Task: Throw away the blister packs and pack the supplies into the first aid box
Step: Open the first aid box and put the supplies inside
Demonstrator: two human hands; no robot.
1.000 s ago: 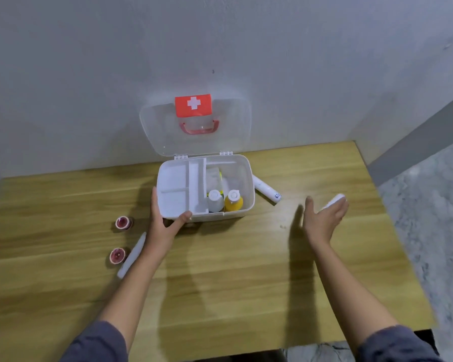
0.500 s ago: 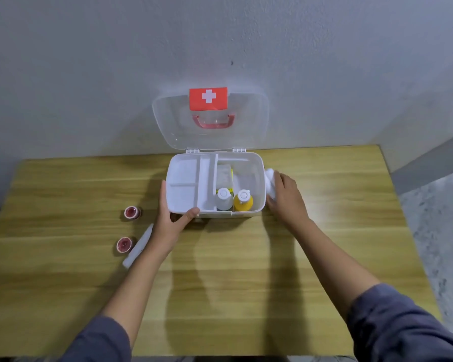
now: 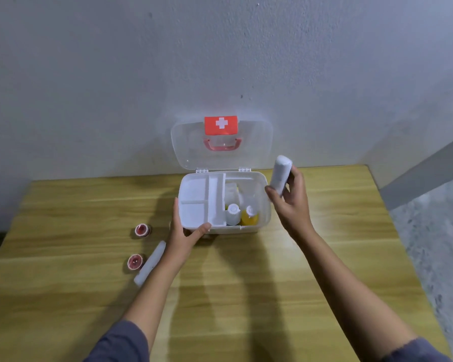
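Note:
The white first aid box (image 3: 262,178) stands open at the back middle of the wooden table, its clear lid (image 3: 256,152) leaning on the wall. Inside it are a divided white tray (image 3: 194,189), a white-capped bottle (image 3: 232,214) and a yellow bottle (image 3: 249,217). My left hand (image 3: 185,235) grips the box's front left corner. My right hand (image 3: 290,202) holds a white tube (image 3: 280,175) upright just above the box's right edge. A second white tube (image 3: 150,262) lies on the table beside my left wrist. No blister packs are in view.
Two small round red-topped containers (image 3: 142,229) (image 3: 135,262) sit on the table (image 3: 246,296) left of the box. The table's right edge drops to a grey mottled floor (image 3: 434,244). A grey wall stands right behind the box.
My right hand moved from the table's right side to the tube beside the box, took hold of it and lifted it upright above the box's right edge. The left hand stayed on the box.

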